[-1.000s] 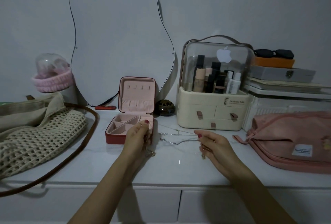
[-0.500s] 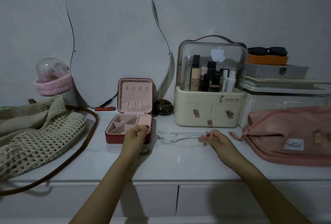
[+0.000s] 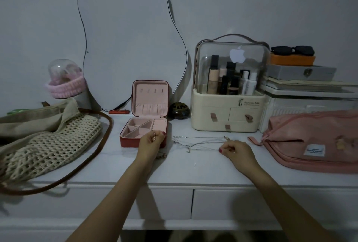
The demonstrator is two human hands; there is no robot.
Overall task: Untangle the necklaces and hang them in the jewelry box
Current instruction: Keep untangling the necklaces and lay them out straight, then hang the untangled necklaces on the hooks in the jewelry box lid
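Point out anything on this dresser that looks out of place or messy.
The thin silver necklaces lie loose on the white dresser top, strands crossing, beside the open jewelry box whose lid hooks are bare. Nothing looks spilled or broken.

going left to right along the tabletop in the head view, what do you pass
crochet bag → jewelry box → left hand → necklaces → right hand → pink pouch

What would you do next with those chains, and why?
Probably lift the right hand to draw one chain free. It pinches the necklaces, which lie crossed on the table, while the left hand rests at the open jewelry box, hooks empty.
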